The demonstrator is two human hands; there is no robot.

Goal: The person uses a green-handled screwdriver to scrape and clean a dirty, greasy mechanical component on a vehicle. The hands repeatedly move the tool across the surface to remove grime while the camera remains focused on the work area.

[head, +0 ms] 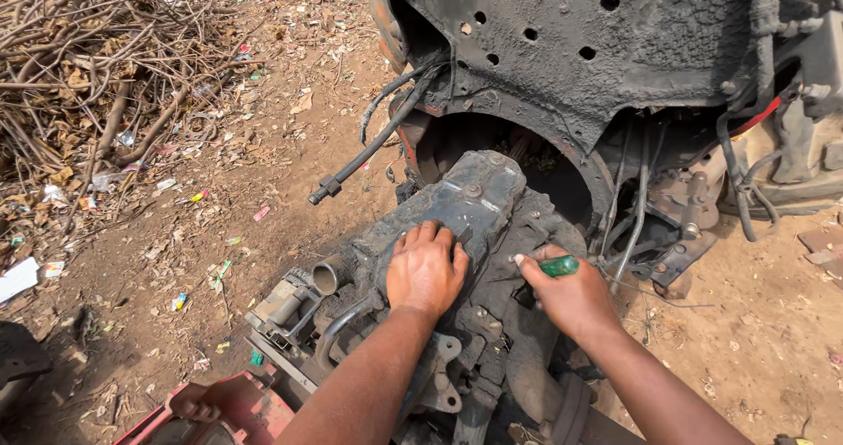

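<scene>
The gearbox housing [457, 260], a greasy dark casting, lies on bare dirt ground [290, 155] with its far end just before the round opening of the larger machine body [597, 41], whose black perforated plate fills the upper right. Open ground lies to the housing's left; to its right a tangle of cables and brackets [685, 208] crowds close. A black hose [369, 146] droops from the machine body across the upper left side of the housing. A heap of dry branches [97, 67] sits well apart at the far left. The left hand [426, 269] rests flat and spread on the housing's top (gripping nothing). The right hand [571, 296] is closed around a green-handled screwdriver [558, 266], pressed to the housing's right side.
</scene>
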